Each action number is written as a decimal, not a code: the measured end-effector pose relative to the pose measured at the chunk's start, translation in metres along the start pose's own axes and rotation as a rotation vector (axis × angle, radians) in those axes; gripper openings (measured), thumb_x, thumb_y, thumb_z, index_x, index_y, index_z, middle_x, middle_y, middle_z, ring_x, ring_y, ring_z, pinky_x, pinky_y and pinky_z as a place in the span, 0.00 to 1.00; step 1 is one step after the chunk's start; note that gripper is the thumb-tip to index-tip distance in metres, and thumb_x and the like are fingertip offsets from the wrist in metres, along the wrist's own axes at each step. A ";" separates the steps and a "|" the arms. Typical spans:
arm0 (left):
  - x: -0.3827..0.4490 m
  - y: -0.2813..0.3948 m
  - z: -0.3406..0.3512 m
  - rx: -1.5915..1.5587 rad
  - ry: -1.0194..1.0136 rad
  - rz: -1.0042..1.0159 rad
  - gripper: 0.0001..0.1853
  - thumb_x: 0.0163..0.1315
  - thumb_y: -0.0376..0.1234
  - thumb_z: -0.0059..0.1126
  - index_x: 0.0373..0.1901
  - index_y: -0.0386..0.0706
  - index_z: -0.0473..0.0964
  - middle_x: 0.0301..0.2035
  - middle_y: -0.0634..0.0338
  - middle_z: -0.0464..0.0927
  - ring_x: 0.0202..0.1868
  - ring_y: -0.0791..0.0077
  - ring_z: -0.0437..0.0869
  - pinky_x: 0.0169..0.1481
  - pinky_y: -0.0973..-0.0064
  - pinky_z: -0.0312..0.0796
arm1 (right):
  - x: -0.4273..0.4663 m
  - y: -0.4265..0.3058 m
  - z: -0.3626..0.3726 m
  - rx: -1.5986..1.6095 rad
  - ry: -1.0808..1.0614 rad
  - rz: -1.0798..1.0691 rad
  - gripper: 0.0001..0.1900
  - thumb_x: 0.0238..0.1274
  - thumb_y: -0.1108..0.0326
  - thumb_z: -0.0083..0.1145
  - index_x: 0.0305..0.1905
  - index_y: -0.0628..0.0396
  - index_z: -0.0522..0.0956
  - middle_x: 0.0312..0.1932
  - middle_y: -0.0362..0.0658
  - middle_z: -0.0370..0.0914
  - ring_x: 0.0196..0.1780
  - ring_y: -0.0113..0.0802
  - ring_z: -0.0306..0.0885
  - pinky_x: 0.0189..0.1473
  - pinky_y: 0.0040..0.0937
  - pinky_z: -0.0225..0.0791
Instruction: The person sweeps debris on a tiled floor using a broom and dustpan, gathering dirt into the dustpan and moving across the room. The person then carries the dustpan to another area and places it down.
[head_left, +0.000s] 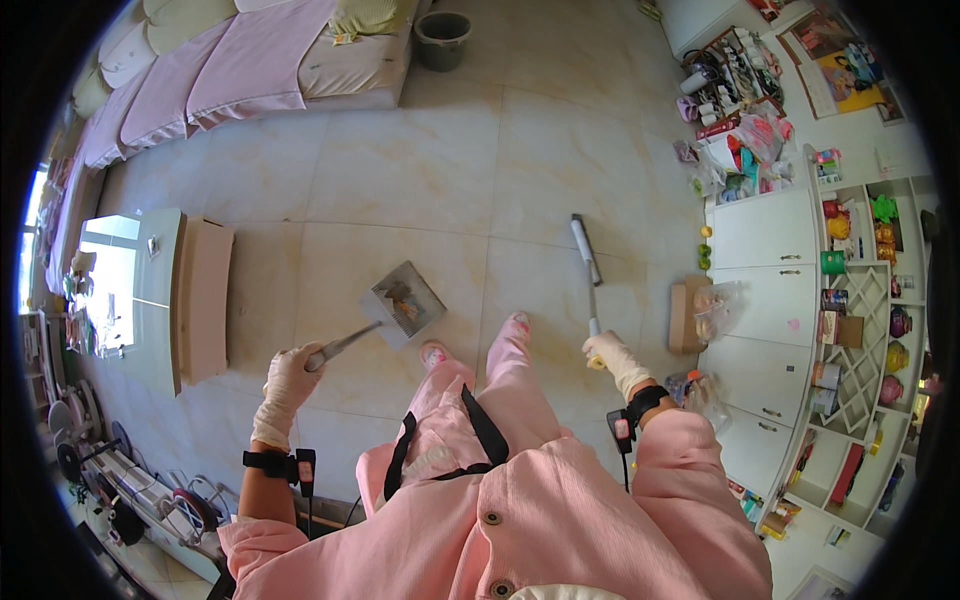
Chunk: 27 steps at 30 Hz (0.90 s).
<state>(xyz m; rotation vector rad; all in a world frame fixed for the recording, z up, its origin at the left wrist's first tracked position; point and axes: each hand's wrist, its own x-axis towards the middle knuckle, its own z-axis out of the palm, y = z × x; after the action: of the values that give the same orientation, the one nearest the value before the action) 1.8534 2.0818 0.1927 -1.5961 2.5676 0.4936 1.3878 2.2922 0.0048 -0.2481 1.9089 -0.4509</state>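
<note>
My left hand (289, 386), in a whitish glove, grips the handle of a grey long-handled dustpan (426, 294). The pan is at the floor ahead of my feet, its toothed edge towards me. Some brown and dark debris (405, 300) lies in it. On the right, my gloved right hand (616, 361) is closed around the handle of a broom or floor squeegee with a narrow head (582, 244); which of the two I cannot tell. That head is well to the right of the dustpan, apart from it.
A glossy-topped coffee table (161, 300) stands at left, below a sofa with pink covers (247, 60). A grey-green bucket (442, 45) is by the sofa's end. White cabinets (761, 300) line the right, with a cardboard box (684, 315), plastic bags and fruit (704, 251) before them.
</note>
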 end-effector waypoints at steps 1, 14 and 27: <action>0.000 -0.001 -0.001 0.002 -0.005 -0.009 0.13 0.44 0.33 0.59 0.35 0.44 0.75 0.26 0.51 0.77 0.31 0.54 0.78 0.38 0.66 0.70 | -0.005 0.000 0.008 -0.063 -0.010 -0.015 0.11 0.35 0.69 0.59 0.26 0.65 0.75 0.20 0.50 0.76 0.23 0.39 0.76 0.25 0.35 0.68; -0.009 0.004 0.004 0.012 0.042 0.041 0.08 0.47 0.34 0.54 0.31 0.45 0.75 0.23 0.52 0.77 0.29 0.54 0.77 0.38 0.63 0.69 | -0.125 -0.006 0.063 -0.260 -0.425 -0.161 0.16 0.40 0.69 0.57 0.36 0.65 0.68 0.23 0.46 0.71 0.25 0.34 0.71 0.27 0.33 0.66; -0.026 0.013 0.001 -0.013 0.051 -0.003 0.10 0.47 0.35 0.54 0.32 0.46 0.75 0.23 0.52 0.77 0.29 0.55 0.78 0.39 0.64 0.69 | -0.185 -0.041 0.010 0.004 -0.616 -0.076 0.12 0.42 0.71 0.57 0.32 0.61 0.67 0.20 0.42 0.68 0.17 0.27 0.67 0.15 0.26 0.61</action>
<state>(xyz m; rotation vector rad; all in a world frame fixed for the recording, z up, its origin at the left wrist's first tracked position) 1.8533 2.1096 0.2009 -1.6373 2.6037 0.4762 1.4643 2.3230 0.1762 -0.4060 1.2992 -0.3743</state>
